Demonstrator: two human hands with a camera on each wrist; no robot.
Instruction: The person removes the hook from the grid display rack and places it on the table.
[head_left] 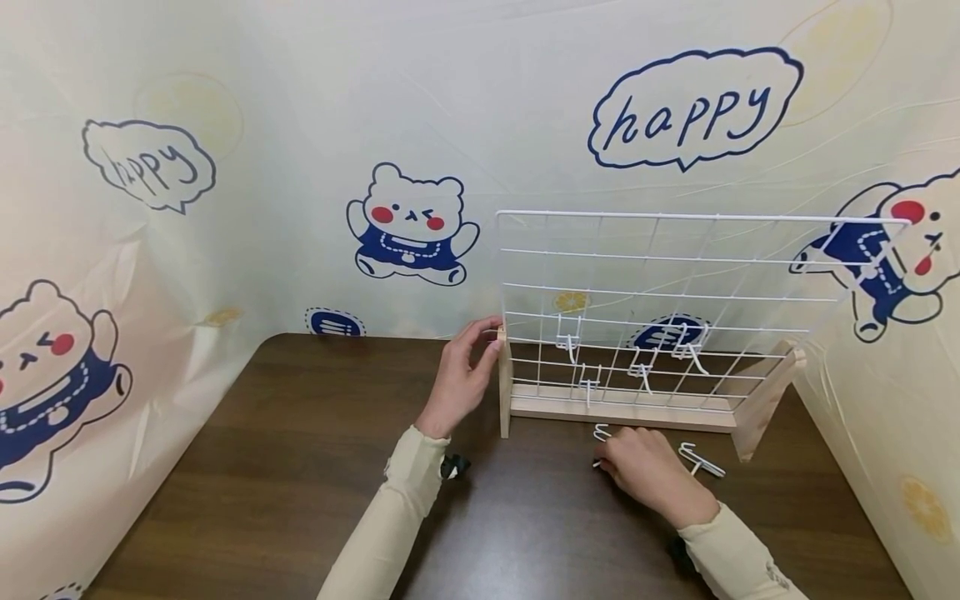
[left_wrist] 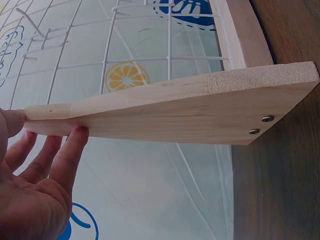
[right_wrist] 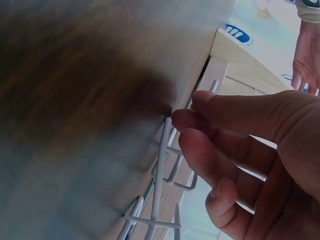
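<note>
A white wire grid rack [head_left: 652, 296] with wooden side panels stands on the table, with several white hooks [head_left: 641, 371] hanging on its lower rows. At its left end, my left hand [head_left: 459, 379] grips the upper end of the wooden side panel [left_wrist: 165, 112], thumb on one face and fingers on the other. My right hand [head_left: 652, 471] is low in front of the rack, thumb and forefinger pinching a white wire hook [head_left: 602, 432] at the table. The fingers cover its middle. Just right of that hand lies another white hook [head_left: 702, 461], also close up in the right wrist view.
The brown table [head_left: 315, 467] extends left and in front of the rack. Patterned cloth [head_left: 285, 167] hangs behind and on both sides. A wooden base bar [head_left: 622, 408] joins the panels, and the right side panel [head_left: 768, 400] stands near the table's right edge.
</note>
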